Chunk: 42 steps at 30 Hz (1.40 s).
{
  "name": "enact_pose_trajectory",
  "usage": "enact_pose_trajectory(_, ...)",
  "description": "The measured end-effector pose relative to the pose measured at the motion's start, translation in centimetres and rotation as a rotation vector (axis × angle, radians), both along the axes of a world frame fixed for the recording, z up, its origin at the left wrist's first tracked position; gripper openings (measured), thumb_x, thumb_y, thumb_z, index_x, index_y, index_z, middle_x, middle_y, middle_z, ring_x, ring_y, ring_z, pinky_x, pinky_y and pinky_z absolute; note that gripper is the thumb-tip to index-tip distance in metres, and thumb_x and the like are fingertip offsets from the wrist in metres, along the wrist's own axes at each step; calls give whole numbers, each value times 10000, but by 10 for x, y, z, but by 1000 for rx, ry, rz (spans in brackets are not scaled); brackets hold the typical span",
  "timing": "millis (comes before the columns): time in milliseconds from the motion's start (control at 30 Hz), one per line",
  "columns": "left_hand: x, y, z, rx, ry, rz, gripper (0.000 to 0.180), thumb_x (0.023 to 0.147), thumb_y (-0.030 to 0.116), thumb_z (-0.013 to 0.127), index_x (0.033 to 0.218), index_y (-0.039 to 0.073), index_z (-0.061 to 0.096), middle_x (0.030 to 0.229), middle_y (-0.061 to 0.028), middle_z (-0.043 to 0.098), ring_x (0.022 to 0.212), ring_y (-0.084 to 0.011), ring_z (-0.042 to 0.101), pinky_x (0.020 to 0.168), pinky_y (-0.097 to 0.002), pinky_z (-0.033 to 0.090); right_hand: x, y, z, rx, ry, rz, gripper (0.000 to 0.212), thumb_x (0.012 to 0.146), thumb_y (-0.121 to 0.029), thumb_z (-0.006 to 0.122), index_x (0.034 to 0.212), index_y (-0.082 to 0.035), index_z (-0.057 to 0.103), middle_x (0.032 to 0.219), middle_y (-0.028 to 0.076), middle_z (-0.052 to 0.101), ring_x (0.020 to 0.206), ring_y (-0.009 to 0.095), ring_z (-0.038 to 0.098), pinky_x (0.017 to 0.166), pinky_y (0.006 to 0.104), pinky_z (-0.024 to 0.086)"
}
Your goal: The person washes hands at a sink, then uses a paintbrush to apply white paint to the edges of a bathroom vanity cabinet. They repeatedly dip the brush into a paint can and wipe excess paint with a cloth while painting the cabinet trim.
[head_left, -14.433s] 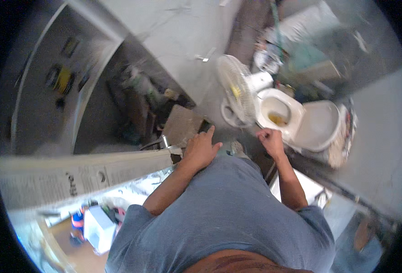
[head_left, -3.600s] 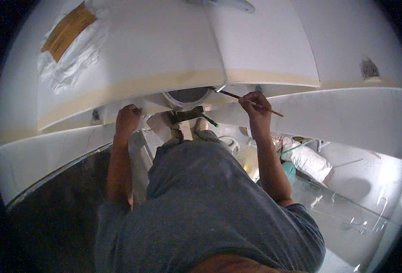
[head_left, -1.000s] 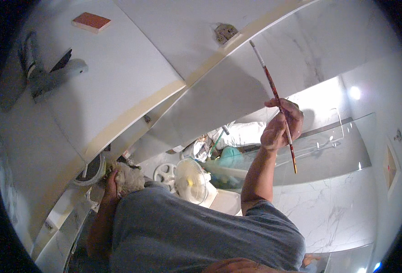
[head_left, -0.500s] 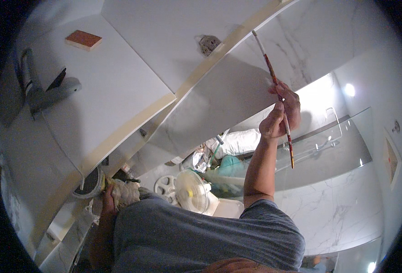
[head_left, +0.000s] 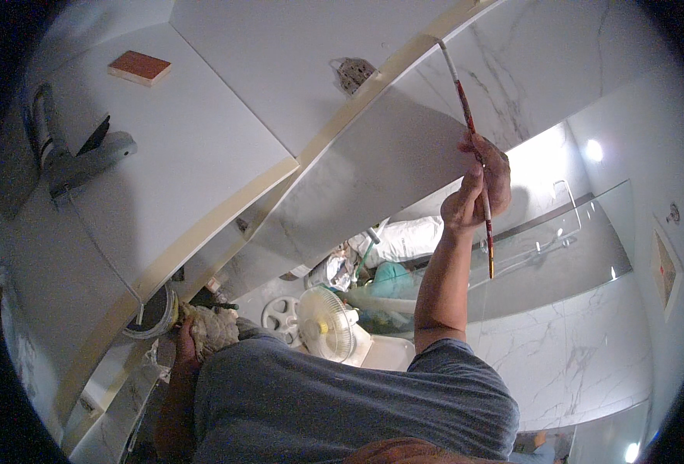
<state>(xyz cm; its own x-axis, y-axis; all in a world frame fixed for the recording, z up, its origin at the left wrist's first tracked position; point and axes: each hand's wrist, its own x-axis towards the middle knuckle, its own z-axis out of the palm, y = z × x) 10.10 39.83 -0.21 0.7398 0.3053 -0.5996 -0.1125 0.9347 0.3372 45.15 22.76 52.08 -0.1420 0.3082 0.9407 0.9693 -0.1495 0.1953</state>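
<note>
My right hand (head_left: 481, 185) is closed around a thin paintbrush (head_left: 466, 104) with a red and white handle. The brush's tip meets the cream-coloured edge strip (head_left: 404, 66) between the white panel and the marbled panel, and the bristles bend to the left there. At lower left, my left hand (head_left: 183, 340) is closed on a crumpled pale rag (head_left: 214, 329). Right beside that hand is a small round pot (head_left: 152, 323) with a dark inside; whether the fingers also hold it is hidden.
A grey tool (head_left: 90, 162) with a cord and a red-brown sanding block (head_left: 139, 68) lie on the white panel. A rough hole (head_left: 353, 75) breaks the panel near the strip. Below are a white fan (head_left: 326, 325), bags (head_left: 408, 240) and a glass panel (head_left: 566, 255).
My right hand has tilted the paintbrush slightly, and its tip has moved up onto the cream strip. My left hand has barely shifted.
</note>
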Motion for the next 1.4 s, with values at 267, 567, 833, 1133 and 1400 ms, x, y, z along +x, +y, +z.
enact_pose_trajectory(267, -4, -1, -6, -33, 16, -40, 510, 988, 418, 569, 1353, 62, 576, 1305, -110, 638, 1161, -300, 623, 1016, -435, 491, -4, -3, 1, -14, 0, -53, 323, 1023, -208, 493, 1092, 51, 673, 952, 181, 733, 819, 236, 710, 780, 345, 555)
enact_pose_trajectory(567, -6, -4, 8, -89, -12, 6, 517, 985, 421, 568, 1355, 60, 576, 1300, -109, 642, 1156, -293, 626, 1018, -426, 487, -5, -1, 3, -12, 15, -36, 331, 1018, -216, 507, 1087, 56, 682, 982, 197, 727, 819, 248, 702, 777, 353, 551)
enact_pose_trajectory(833, -9, -7, 18, -23, 17, -6, 500, 986, 421, 571, 1342, 70, 581, 1284, -113, 650, 1149, -297, 630, 1013, -427, 491, -4, -2, 0, -14, 51, -45, 353, 1022, -246, 520, 1077, 61, 684, 965, 197, 726, 841, 255, 711, 796, 356, 551)
enact_pose_trajectory(1133, -11, -2, 22, -92, -5, -78, 503, 984, 434, 570, 1329, 68, 585, 1259, -112, 660, 1122, -299, 641, 991, -440, 508, -5, -5, -1, 3, 50, -9, 391, 1022, -289, 520, 1056, 63, 686, 941, 191, 721, 854, 261, 704, 815, 365, 545)
enact_pose_trajectory(1400, -15, -5, 19, -36, 31, -73, 530, 993, 446, 553, 1358, 61, 565, 1290, -115, 645, 1154, -300, 630, 1010, -447, 496, -3, -1, 0, -31, 66, -17, 377, 1011, -277, 539, 1053, 64, 693, 940, 192, 723, 853, 259, 704, 811, 375, 550)
